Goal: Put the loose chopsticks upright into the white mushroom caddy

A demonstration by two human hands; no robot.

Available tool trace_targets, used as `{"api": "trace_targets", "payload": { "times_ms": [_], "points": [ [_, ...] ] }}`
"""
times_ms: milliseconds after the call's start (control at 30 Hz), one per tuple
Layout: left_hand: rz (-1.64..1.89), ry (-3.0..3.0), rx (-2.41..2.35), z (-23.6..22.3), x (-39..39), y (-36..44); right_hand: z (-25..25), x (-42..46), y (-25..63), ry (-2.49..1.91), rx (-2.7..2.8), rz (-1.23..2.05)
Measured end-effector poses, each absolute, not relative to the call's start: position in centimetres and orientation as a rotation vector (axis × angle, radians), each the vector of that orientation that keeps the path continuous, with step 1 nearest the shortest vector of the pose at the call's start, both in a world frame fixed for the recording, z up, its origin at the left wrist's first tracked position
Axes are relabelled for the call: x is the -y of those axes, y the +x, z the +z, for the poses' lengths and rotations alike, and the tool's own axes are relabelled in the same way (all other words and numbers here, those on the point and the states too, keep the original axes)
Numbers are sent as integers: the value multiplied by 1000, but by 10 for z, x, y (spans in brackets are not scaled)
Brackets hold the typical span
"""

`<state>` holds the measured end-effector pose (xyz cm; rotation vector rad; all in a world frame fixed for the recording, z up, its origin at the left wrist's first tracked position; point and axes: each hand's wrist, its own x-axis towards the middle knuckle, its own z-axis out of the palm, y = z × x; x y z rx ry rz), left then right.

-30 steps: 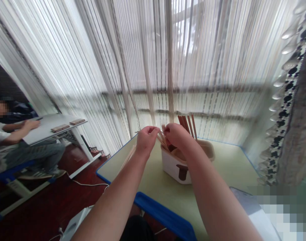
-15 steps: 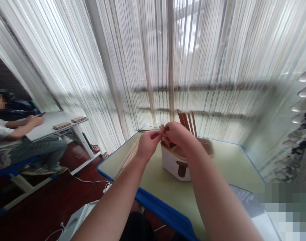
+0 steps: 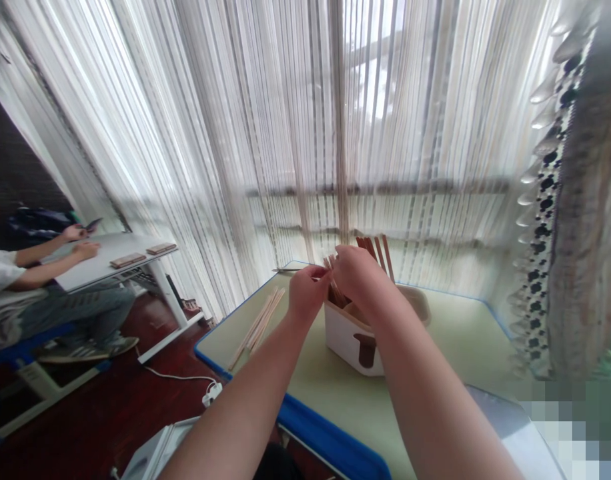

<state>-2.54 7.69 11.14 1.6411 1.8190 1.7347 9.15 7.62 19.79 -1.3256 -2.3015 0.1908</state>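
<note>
Above the near-left part of a white holder box [image 3: 343, 340] with a tan rim, my two hands meet. My left hand [image 3: 307, 291] pinches at the pale wooden chopsticks [image 3: 329, 261], whose tips poke up between the hands. Curled over the same bunch, my right hand [image 3: 354, 272] is closed, its fingertips partly hidden. Reddish-brown chopsticks [image 3: 387, 257] stand upright in the box behind my right hand. More pale chopsticks [image 3: 258, 328] lie loose on the table to the left of my left forearm.
The box stands on a pale green table [image 3: 305, 373] with a blue edge. A thin dark object [image 3: 288, 270] lies at its far left corner. Another person sits at a white table [image 3: 93, 257] on the left, holding a phone [image 3: 93, 225]. Curtains [image 3: 295, 133] hang behind.
My head view has shifted slightly. My hands stay together over the box, with the left a little nearer the right. The other person's hands have moved apart.
</note>
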Motion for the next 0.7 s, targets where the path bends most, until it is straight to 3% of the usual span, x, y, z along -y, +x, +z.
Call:
{"api": "trace_targets", "payload": {
  "times_ms": [267,500,700],
  "points": [
    [1584,1743,-1886,112,-65,-18,204,-75,98,-1228,2228,36],
    [1713,1581,-2049,88,-25,-54,194,-60,76,-1006,2197,-18],
    [1125,1458,-2771,55,12,-126,170,-25,34,-682,2248,148]
  ]
}}
